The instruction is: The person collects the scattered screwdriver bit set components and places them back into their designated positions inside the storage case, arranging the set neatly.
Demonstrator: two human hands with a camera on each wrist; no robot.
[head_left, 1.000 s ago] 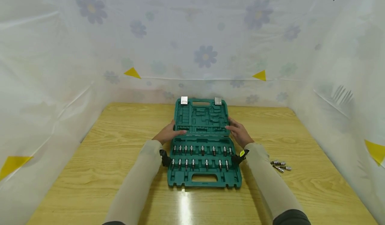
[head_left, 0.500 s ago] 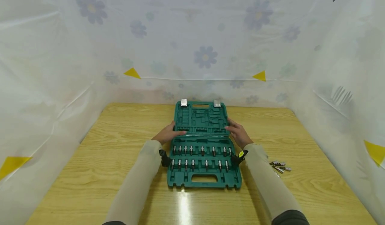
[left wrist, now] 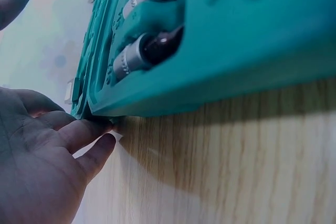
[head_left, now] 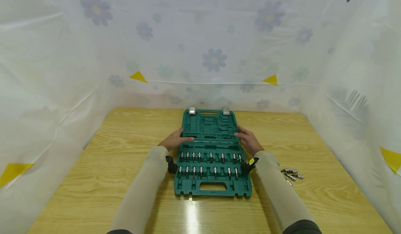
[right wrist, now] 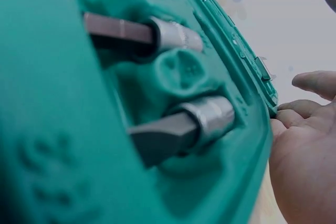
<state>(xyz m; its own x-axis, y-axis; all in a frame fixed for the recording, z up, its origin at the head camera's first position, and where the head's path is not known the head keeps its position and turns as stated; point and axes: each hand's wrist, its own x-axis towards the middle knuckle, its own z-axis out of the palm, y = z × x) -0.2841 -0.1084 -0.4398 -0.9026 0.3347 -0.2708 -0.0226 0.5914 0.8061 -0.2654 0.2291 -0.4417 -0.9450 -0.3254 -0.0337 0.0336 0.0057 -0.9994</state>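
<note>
A green plastic tool case [head_left: 213, 190] lies unfolded on the wooden table, its lid [head_left: 210, 124] tipped back on the far side. Silver socket bits [head_left: 211, 157] sit in two rows in the near half, while the lid's moulded recesses hold nothing. My left hand [head_left: 173, 139] grips the lid's left side near the hinge, thumb stretched over its inner face. In the left wrist view, its fingers [left wrist: 97, 153] curl beneath the edge. On the opposite side, my right hand [head_left: 249, 139] holds the lid, fingers [right wrist: 299, 109] behind its edge and partly hidden.
Several loose socket bits [head_left: 291, 175] lie on the table [head_left: 319, 199] to the right, beside the right sleeve. Two metal latches [head_left: 192, 110] stand at the lid's far edge. Behind hangs a white flowered sheet [head_left: 175, 53], with similar sheeting along both sides.
The lid has tilted farther back and down, its far edge and latches now lower in the head view. Both hands have stayed at its sides, and the near half has not moved.
</note>
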